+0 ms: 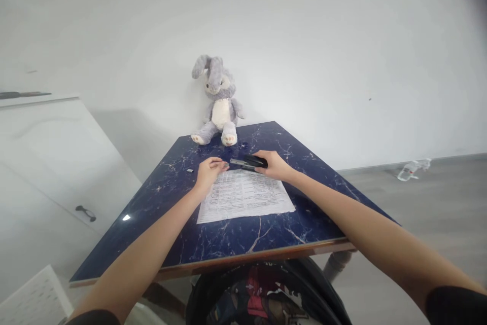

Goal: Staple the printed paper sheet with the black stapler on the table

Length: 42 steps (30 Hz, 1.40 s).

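Note:
My right hand (272, 164) is wrapped round a black stapler (249, 164), whose grey metal parts point left and look spread apart. Facing its front end, my left hand (211, 170) is closed in a pinch. Between those fingertips shows a small greyish piece, possibly staples, too small to name surely. Below both hands lies a creased sheet of printed paper (245, 195). To the left of my left hand, a small grey piece (190, 170) rests on the tabletop.
A grey plush rabbit (220, 107) sits at the back of the blue marble-patterned table (262, 236), against the wall. A white cabinet (57, 157) stands at left, with a white perforated basket (34, 299) below. Clear plastic (413, 169) lies on the floor at right.

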Available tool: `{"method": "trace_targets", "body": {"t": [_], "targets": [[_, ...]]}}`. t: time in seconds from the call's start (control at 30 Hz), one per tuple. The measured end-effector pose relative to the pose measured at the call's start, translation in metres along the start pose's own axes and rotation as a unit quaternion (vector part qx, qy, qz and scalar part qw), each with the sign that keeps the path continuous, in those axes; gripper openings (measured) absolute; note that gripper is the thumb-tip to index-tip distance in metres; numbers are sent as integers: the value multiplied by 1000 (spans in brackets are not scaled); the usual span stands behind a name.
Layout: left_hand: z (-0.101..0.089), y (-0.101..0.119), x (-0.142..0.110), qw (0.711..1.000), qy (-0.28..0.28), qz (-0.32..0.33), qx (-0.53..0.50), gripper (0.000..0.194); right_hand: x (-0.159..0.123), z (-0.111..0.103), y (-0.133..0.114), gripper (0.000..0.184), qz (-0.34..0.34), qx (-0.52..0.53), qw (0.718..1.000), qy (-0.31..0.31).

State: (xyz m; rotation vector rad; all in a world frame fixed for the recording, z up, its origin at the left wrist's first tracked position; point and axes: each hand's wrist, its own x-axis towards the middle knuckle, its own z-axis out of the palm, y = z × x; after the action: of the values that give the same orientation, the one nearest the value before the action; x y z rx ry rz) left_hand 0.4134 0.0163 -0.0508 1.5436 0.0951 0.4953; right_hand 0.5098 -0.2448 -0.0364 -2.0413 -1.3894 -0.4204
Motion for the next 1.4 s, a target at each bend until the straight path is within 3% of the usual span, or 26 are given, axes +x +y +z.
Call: {"method": "trace_targets", "body": {"t": [0.1,0.17,0.23,0.37,0.47,0.57,0.67,0.93,1.0,1.07,1.17,1.2,1.27,1.4], "targets": [[-1,10,-2,994,24,104,40,31,-2,-8,9,35,2,87,990,-109],[1,15,-5,989,19,135,62,33,-1,-10,8,37,-24,96,985,-144],[6,19,-9,988,-8,143,65,35,1,-11,1,41,-52,89,989,-107],[19,23,-19,989,-102,103,40,38,4,-8,-22,41,-102,80,991,28],[24,22,-24,987,-142,73,28,40,3,-3,-39,41,-166,71,983,29],[24,22,-26,985,-158,64,30,40,1,3,-48,30,-203,39,978,28],[22,21,-27,983,-170,65,27,39,0,6,-47,22,-198,5,979,47],[19,25,-23,975,-202,89,10,34,3,5,-39,21,-186,-18,980,73],[2,26,-9,981,-151,105,54,29,4,-1,-25,19,-159,-22,983,93],[-25,23,10,978,-64,124,153,19,3,-10,0,16,-98,-31,988,113],[-73,13,33,923,51,95,369,15,-4,-25,55,12,37,-79,990,108],[-86,9,38,900,66,69,425,15,-8,-28,74,12,81,-101,988,89],[-104,1,44,881,68,36,466,14,-17,-30,105,16,151,-129,979,49],[-112,-5,46,869,52,14,491,12,-24,-21,129,18,201,-140,970,4]]}}
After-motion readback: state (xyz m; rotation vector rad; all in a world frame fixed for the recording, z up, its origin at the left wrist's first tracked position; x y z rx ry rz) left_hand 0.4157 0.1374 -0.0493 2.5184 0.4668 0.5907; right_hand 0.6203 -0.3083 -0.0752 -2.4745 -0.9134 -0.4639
